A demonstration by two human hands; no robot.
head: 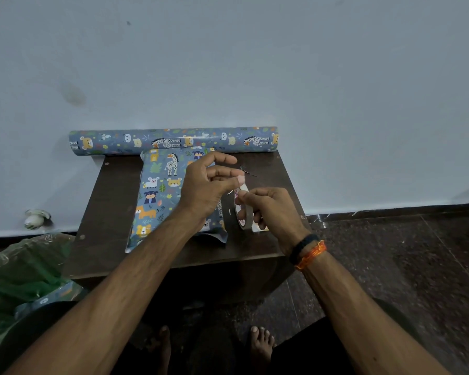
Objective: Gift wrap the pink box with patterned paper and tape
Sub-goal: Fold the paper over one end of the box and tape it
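A dark worktop (106, 212) carries a paper roll (173, 140) against the wall and the box (157, 196), already covered in animal-print paper. The right hand (271, 212) grasps the tape roll (243, 212) upright beside the box; the left hand (209, 185) pinches its loose end.

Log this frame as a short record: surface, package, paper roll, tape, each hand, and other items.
surface: dark wooden table against a pale wall
package: wrapped box in animal-print paper, lying on the table
paper roll: matching wrapping paper roll at the table's far edge by the wall
tape: tape roll held upright above the table
left hand: fingers pinched, apparently pulling a tape end
right hand: grips the tape roll; wristbands on the wrist
other: green plastic bag on the floor at left
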